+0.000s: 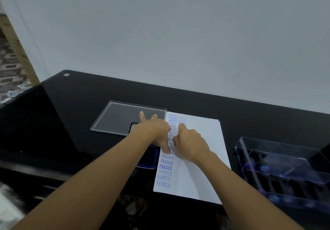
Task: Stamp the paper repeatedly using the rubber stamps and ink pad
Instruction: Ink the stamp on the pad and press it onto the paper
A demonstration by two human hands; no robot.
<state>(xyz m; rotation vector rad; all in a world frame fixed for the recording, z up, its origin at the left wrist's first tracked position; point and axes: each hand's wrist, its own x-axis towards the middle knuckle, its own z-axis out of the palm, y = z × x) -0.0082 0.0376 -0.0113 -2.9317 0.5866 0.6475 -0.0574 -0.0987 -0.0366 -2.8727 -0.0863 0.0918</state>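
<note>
1. Pressing seemed the step in hand: the right hand sat curled, knuckles up, on the paper beside a column of blue imprints. Its fingers hid any stamp, so I could not tell what it gripped.
2. The left hand lay spread, thumb on the paper's left edge, holding nothing.
3. The next move probably called for a straight lift, then re-inking at the ink pad, which the left wrist partly covered.
4. A clear lid lay behind, and the stamp tray stood to the right.
</note>
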